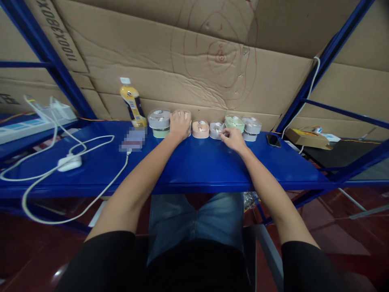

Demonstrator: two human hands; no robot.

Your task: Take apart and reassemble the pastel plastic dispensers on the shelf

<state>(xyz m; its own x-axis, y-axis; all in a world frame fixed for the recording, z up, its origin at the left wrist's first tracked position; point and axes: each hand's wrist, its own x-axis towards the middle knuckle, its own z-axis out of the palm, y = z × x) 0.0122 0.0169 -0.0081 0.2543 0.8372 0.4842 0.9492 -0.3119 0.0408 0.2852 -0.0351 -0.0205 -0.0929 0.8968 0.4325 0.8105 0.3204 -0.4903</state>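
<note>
The table [206, 166] is blue. The boxes [200, 130] are peach, grey and pale green; the bottle [133, 104] yellow and dark blue; the brown cardboard [121, 52] bears red rings.

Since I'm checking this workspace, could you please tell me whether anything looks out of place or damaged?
The white cable looks untidy: a loop hangs off the front of the blue table and might snag. The cardboard behind has marks like punctures near red rings. The containers look orderly.
</note>
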